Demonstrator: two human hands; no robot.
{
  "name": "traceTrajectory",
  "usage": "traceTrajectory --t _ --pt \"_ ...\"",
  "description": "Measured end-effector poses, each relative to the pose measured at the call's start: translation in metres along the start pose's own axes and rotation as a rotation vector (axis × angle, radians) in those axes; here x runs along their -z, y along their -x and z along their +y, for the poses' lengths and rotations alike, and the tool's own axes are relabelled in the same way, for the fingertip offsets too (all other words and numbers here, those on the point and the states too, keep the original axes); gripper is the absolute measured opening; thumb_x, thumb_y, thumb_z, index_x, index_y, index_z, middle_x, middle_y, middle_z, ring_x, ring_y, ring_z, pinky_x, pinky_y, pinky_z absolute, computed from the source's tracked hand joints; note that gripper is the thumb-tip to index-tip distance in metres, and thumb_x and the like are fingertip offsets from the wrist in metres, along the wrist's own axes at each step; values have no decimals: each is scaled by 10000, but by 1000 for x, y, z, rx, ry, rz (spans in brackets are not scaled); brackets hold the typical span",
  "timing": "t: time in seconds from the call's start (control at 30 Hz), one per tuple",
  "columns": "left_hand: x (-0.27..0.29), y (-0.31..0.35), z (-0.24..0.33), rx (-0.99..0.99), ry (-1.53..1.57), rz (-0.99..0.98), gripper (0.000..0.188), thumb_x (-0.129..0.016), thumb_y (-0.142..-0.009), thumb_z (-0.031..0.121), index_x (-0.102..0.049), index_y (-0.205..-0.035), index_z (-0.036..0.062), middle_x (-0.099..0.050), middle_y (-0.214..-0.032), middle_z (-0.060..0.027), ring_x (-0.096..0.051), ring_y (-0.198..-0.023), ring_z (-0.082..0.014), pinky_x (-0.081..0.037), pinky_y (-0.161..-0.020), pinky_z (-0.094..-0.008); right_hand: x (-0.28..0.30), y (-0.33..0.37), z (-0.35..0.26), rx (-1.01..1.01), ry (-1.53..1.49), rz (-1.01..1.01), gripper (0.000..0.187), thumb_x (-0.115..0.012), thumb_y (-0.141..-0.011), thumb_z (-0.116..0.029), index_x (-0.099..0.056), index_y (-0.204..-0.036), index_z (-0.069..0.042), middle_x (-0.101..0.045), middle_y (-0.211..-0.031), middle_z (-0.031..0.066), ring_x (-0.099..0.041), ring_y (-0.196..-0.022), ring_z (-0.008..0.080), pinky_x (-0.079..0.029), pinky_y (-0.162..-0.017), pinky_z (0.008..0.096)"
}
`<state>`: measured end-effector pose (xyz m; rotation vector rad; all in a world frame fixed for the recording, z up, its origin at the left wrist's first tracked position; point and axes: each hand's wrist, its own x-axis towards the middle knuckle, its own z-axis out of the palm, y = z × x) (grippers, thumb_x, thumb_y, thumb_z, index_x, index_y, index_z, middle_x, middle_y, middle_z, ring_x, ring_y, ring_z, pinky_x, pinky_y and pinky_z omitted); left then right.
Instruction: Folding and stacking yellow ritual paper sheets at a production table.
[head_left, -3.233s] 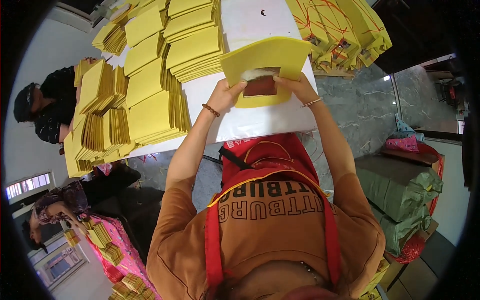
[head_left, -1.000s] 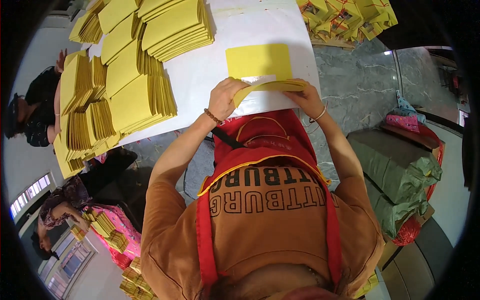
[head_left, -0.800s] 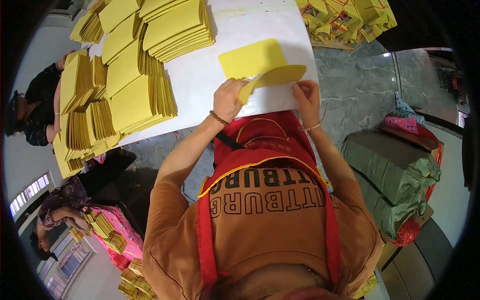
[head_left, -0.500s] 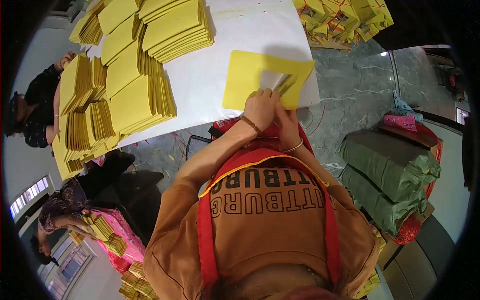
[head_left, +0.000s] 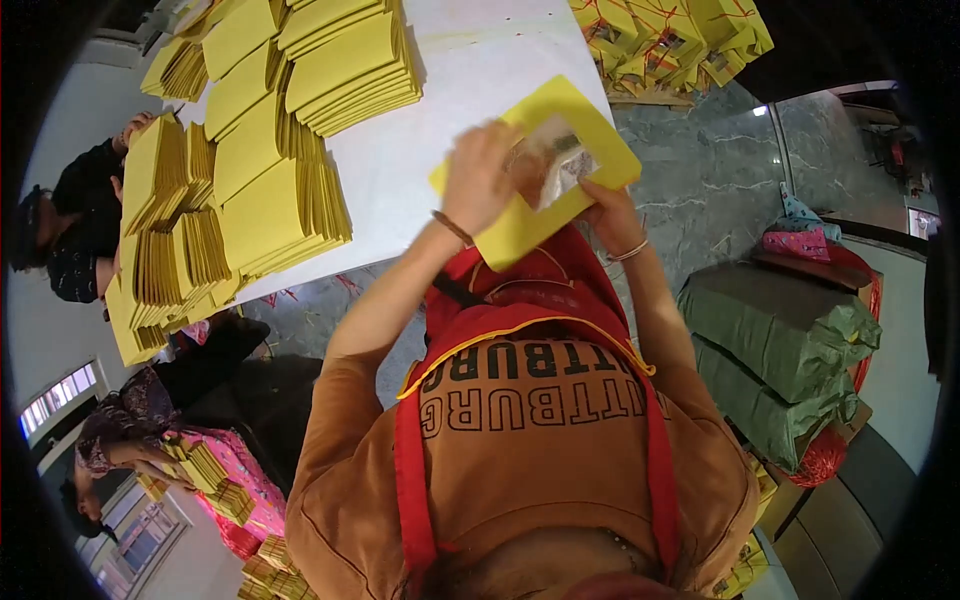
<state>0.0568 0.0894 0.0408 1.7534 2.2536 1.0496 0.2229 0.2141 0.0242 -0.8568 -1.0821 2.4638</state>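
A yellow paper piece with a clear plastic window (head_left: 520,235) is tilted in front of me, over the near edge of the white table (head_left: 450,60). My right hand (head_left: 612,212) is closed on its lower right edge, the thumb lying on top near the window. My left hand (head_left: 478,178) is over its left part, beside the window; motion blurs the fingers, so their grip cannot be made out. Something shiny and some brown show in the window, but I cannot tell what lies behind it. Stacks of folded yellow paper (head_left: 355,70) stand to the left.
More yellow stacks (head_left: 265,205) cover the table's left side. Yellow pieces with red cords (head_left: 670,45) are at the far right. Green wrapped bundles (head_left: 770,310) stand on the right. Two other people are at the left, one by a pink cloth (head_left: 245,465) holding yellow stacks.
The windowed paper has been lifted off the table, turned and brought nearer me. My hands, close together before, have parted: the left to its left side, the right to its lower right edge.
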Motion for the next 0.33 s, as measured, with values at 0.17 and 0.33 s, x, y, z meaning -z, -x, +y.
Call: traceTrajectory --t 0.17,0.33 --pt "28 -1 -28 671 968 -61 605 -594 -793 152 -278 -1295 30 -449 -1179 -146 -474 -1036 -218 -397 -859 -288 10 -18 -27 -224 21 -218 311 -526 -819 -102 -445 -1115 -49 -571 -952 60 -578 -870 163 -488 -752 293" --pt "16 17 -37 622 1358 -11 708 -562 -801 28 -125 -1354 91 -375 -1279 -126 -384 -1160 -180 -340 -944 -295 5 -41 -29 -246 6 -274 416 -529 -820 -114 -366 -1201 -68 -569 -977 39 -573 -899 150 -484 -768 291"
